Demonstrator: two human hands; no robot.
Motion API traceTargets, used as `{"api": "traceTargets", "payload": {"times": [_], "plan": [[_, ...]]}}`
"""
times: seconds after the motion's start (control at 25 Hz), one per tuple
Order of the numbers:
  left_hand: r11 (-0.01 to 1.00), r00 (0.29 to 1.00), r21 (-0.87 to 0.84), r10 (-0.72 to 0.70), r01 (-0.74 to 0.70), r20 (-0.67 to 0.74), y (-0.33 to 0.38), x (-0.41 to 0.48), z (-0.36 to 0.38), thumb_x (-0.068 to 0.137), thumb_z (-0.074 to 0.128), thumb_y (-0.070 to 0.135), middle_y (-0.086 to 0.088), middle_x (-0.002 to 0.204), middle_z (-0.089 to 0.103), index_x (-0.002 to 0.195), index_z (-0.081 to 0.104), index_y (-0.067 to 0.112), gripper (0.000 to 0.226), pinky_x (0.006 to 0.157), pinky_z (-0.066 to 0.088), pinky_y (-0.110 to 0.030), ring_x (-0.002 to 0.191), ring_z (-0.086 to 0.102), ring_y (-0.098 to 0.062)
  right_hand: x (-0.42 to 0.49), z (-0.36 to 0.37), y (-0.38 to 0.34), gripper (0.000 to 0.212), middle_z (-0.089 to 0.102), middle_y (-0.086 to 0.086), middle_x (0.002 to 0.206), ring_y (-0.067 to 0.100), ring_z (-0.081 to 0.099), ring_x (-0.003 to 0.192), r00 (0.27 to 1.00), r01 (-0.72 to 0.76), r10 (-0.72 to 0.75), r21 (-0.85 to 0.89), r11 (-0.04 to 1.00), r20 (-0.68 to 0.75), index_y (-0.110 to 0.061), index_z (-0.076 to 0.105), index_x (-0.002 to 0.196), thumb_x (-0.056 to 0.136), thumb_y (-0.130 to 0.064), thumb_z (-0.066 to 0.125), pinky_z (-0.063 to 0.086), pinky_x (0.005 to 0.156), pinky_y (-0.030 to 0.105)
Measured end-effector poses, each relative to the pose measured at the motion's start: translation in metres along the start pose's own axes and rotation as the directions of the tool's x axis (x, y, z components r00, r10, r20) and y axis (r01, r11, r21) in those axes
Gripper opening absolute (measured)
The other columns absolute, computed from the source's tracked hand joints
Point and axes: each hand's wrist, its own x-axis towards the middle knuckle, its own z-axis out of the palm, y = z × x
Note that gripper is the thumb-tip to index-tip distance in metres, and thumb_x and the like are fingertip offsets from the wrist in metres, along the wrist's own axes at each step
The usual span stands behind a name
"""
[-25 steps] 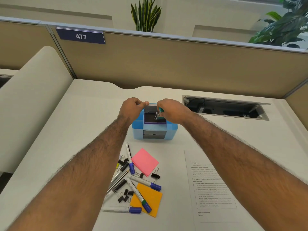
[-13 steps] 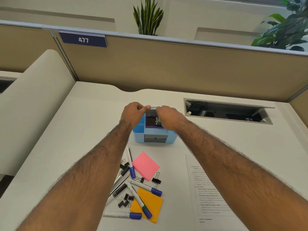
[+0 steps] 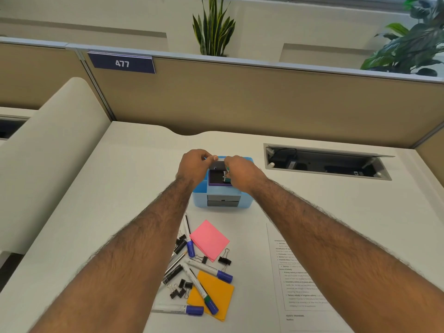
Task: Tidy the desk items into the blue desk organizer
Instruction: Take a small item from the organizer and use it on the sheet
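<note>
The blue desk organizer [image 3: 245, 200] stands mid-desk, with a purple-rimmed middle compartment and a grey drawer in front. Both hands are over its top. My left hand [image 3: 193, 167] pinches the near end of a small pale strip at the organizer's back rim. My right hand [image 3: 241, 173] pinches the strip's other end and also holds a small green binder clip [image 3: 226, 177] over the purple compartment. Nearer to me lie a pink sticky pad [image 3: 209, 239], an orange sticky pad [image 3: 217, 294], several markers [image 3: 209, 269] and several black binder clips [image 3: 224, 260].
A printed sheet [image 3: 302, 280] lies at the right front. An open cable tray [image 3: 326, 162] is cut into the desk at the back right. A tan partition [image 3: 240, 97] closes off the back, and a curved cream divider [image 3: 43, 155] stands at the left.
The view has tilted slightly, so the scene sits lower in frame. Both hands have stayed over the organizer, and the right hand has moved a little closer to the left.
</note>
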Motion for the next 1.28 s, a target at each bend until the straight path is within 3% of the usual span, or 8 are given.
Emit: {"api": "traceTargets", "payload": {"times": [0.28,0.4,0.52,0.68,0.8,0.92,1.04,1.28], "plan": [[0.999,1.0,0.037,0.019,-0.018,-0.016,0.002,-0.013,-0.002,0.096,0.06,0.037,-0.001,0.103,0.072,0.105,0.072,0.015,0.027,0.077,0.047,-0.028,0.092,0.061,-0.015,-0.048,0.01,0.021,0.015,0.06,0.001,0.103,0.014,0.057,0.084,0.979,0.014,0.017,0.153,0.988,-0.201,-0.018,0.057,0.109,0.096,-0.024,0.062,0.047,0.071,0.024],[0.999,1.0,0.032,0.002,-0.002,-0.011,0.001,-0.021,-0.002,0.094,0.062,0.036,-0.001,0.105,0.072,0.104,0.073,0.017,0.024,0.074,0.046,-0.026,0.091,0.061,-0.014,-0.07,0.006,0.033,0.018,0.065,0.002,0.1,0.015,0.059,0.081,0.904,0.111,0.01,0.257,0.96,-0.427,-0.016,0.057,0.109,0.094,-0.022,0.065,0.054,0.07,0.027],[0.999,1.0,0.047,0.012,-0.011,-0.026,-0.001,-0.037,0.0,0.095,0.062,0.034,0.001,0.105,0.072,0.105,0.072,0.019,0.021,0.076,0.048,-0.026,0.088,0.061,-0.011,-0.07,0.006,0.037,0.018,0.066,0.003,0.093,0.016,0.06,0.074,0.83,0.075,0.136,0.35,0.934,-0.54,-0.015,0.056,0.109,0.094,-0.02,0.065,0.055,0.066,0.025],[0.988,0.994,0.143,0.072,-0.059,-0.085,-0.004,-0.059,0.007,0.096,0.06,0.029,-0.001,0.106,0.071,0.114,0.071,0.017,0.024,0.08,0.045,-0.025,0.092,0.061,-0.015,-0.054,0.015,0.032,0.016,0.062,-0.002,0.095,0.019,0.063,0.079,0.832,0.053,0.238,0.498,0.865,-0.501,-0.02,0.051,0.109,0.097,-0.019,0.061,0.06,0.068,0.032],[0.948,0.985,0.303,0.136,-0.099,-0.102,-0.012,-0.066,0.01,0.096,0.059,0.029,0.0,0.106,0.072,0.111,0.071,0.022,0.021,0.085,0.047,-0.036,0.093,0.064,-0.021,-0.043,0.021,0.024,0.012,0.062,0.0,0.099,0.021,0.068,0.088,0.84,0.06,0.306,0.638,0.768,-0.448,-0.022,0.046,0.107,0.1,-0.02,0.055,0.062,0.069,0.035],[0.921,0.987,0.373,0.148,-0.114,-0.064,-0.019,-0.07,0.011,0.096,0.057,0.028,0.001,0.103,0.07,0.106,0.071,0.026,0.018,0.089,0.044,-0.039,0.095,0.062,-0.023,-0.035,0.023,0.015,0.009,0.061,0.001,0.104,0.024,0.067,0.095,0.852,0.053,0.347,0.725,0.687,-0.391,-0.022,0.044,0.105,0.101,-0.018,0.051,0.06,0.065,0.028],[0.879,0.98,0.451,0.194,-0.156,-0.04,-0.021,-0.071,0.01,0.098,0.054,0.03,0.001,0.104,0.066,0.111,0.07,0.027,0.021,0.09,0.04,-0.038,0.097,0.059,-0.023,-0.033,0.029,0.011,0.01,0.06,0.003,0.112,0.023,0.064,0.101,0.879,0.019,0.333,0.722,0.691,-0.342,-0.023,0.043,0.106,0.102,-0.018,0.051,0.055,0.062,0.015],[0.826,0.973,0.529,0.232,-0.196,-0.001,-0.021,-0.075,0.009,0.099,0.051,0.033,-0.001,0.111,0.064,0.119,0.067,0.026,0.026,0.089,0.04,-0.036,0.1,0.056,-0.022,-0.036,0.042,0.014,0.013,0.061,0.007,0.125,0.017,0.057,0.108,0.909,-0.06,0.331,0.706,0.706,-0.254,-0.023,0.043,0.109,0.101,-0.02,0.053,0.054,0.07,0.014]]}}
